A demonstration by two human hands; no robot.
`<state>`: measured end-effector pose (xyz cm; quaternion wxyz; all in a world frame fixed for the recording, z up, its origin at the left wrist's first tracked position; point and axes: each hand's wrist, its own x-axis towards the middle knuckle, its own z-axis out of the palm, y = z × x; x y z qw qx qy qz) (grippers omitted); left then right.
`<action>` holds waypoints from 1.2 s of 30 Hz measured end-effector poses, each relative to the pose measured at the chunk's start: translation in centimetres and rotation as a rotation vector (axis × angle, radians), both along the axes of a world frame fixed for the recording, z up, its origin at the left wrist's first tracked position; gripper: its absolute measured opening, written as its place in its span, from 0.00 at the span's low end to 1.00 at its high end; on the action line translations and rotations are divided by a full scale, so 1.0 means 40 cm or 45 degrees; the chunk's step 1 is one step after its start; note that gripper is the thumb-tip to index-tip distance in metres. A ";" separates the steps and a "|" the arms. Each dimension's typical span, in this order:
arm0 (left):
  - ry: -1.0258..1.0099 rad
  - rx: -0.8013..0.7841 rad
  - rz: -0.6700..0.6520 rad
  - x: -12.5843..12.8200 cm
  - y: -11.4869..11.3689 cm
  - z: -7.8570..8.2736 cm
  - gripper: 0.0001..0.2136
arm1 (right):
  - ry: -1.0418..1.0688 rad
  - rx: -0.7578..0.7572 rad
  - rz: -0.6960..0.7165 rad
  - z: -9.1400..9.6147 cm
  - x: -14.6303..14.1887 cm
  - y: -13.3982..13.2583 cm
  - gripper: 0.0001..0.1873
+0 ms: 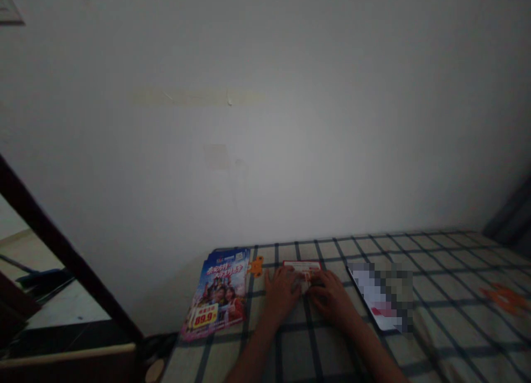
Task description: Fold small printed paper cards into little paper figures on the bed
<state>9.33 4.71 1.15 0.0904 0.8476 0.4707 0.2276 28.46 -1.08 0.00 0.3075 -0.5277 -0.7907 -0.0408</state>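
Note:
A small red-and-white printed leaflet (302, 265) lies on the checked cloth, its near part hidden under my hands. My left hand (283, 288) rests palm down over its left side, fingers spread and lying on the paper. From the right, my right hand (327, 293) reaches onto the leaflet with its fingers curled and closed at the paper's right part. Just left of my left hand is an orange animal-shaped figure (256, 267) on the cloth. Further left lies a stack of colourful flyers (219, 294) marked 89.9.
A phone or tablet (375, 297), partly blurred out, lies right of my hands. The blue-lined cloth (448, 305) covers the surface up to the white wall (311, 123). A dark slanted bar (62, 244) stands at the left. Dark fabric (512, 217) hangs at far right.

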 end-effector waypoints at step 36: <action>0.100 0.010 -0.026 0.000 0.021 0.022 0.14 | 0.040 -0.129 -0.019 -0.007 0.008 0.004 0.13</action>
